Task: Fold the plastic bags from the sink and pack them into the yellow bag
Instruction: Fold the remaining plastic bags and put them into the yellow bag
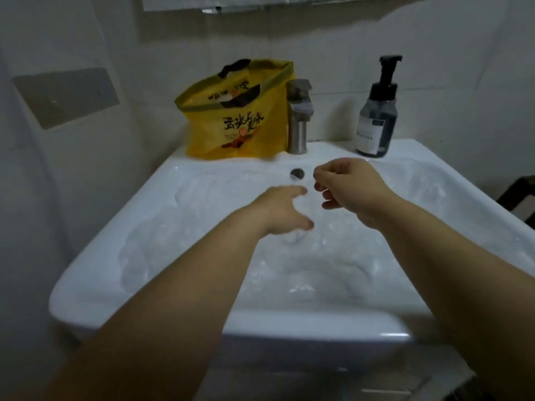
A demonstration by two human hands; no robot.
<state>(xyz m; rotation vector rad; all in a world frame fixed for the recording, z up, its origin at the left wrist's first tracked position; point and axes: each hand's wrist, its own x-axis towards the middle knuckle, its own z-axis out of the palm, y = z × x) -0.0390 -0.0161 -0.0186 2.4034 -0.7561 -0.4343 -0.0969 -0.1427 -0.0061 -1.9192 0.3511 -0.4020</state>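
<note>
Clear crumpled plastic bags (304, 264) fill the basin of the white sink (95, 299). The yellow bag (234, 117) with dark lettering stands open on the sink's back ledge, left of the faucet. My left hand (285, 211) reaches over the middle of the basin with fingers spread, just above or touching the plastic. My right hand (346, 186) hovers beside it near the overflow hole, fingers loosely curled; whether they pinch any plastic is unclear.
A steel faucet (298, 117) rises at the back centre. A dark pump soap bottle (376, 117) stands on the ledge at the back right. Tiled walls close in at the left and behind. A dark object (518, 195) shows at the right edge.
</note>
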